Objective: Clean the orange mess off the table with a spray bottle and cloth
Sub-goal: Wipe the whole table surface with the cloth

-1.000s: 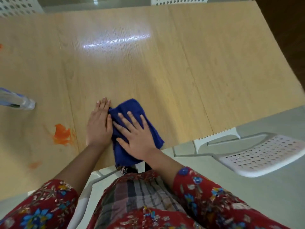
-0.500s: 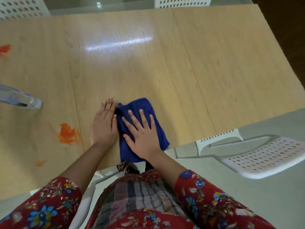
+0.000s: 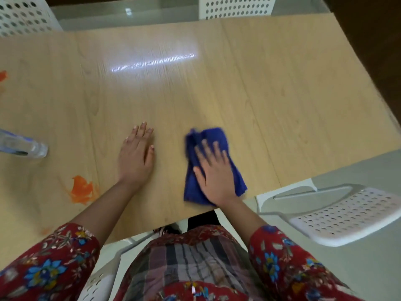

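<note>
1. Pale wood-grain worktop (image 3: 260,94) fills most of the frame, and a white perforated chair (image 3: 347,216) stands at lower right.
2. The right hand (image 3: 213,172) lies flat, fingers straight and slightly spread. It presses on a folded blue cloth (image 3: 211,136) at centre-right, close to the worktop's near edge. Hand and cloth are motion-blurred.
3. The left hand (image 3: 135,155) rests palm-down on bare wood with its fingers straight, holding nothing. It sits left of the cloth and does not touch it.
4. The main orange smear (image 3: 82,190) lies at lower left, so the left hand is between it and the cloth. A second orange spot (image 3: 3,76) shows at the far left edge.
5. A clear spray bottle (image 3: 23,146) sits at the left edge above the smear, partly cut off. I cannot tell whether it stands upright.
6. Wiping looks like the step in hand, though the cloth is on clean-looking wood.
   - Move the left hand aside and slide the cloth left onto the smear.
   - Press with the whole palm.
   - Stroke from the smear's edges inward so the orange does not spread.
   - Turn to a fresh fold once the cloth is stained.
   - Whether the smear is wet enough cannot be judged, so a spray first may help.
</note>
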